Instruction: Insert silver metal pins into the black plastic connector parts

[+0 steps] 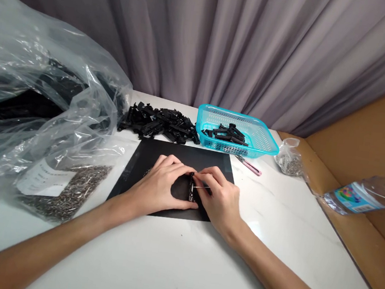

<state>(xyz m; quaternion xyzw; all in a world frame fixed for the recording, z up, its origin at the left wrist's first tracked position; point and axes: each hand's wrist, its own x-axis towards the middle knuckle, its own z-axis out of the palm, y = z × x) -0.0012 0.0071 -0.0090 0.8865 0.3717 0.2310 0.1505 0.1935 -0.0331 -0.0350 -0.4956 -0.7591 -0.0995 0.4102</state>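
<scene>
Between the thumb and fingers of my left hand (160,183) a small black plastic part (191,188) is gripped at its two ends, standing lengthwise over a black mat (134,165). My right hand (220,198) is closed, its fingers touching the part's right side. A thin metal pin (202,187) runs from those fingers to the black part. Some tiny metal pieces (146,172) lie on the mat, partly hidden behind my left hand.
A pile of black plastic parts (162,125) lies beyond the mat, beside a blue basket (264,149) holding similar parts. A pink cutter (250,166), small bag (290,160) and bottle (360,198) are rightward. Leftward sit a bag of metal pins (69,190) and large plastic bag (94,54).
</scene>
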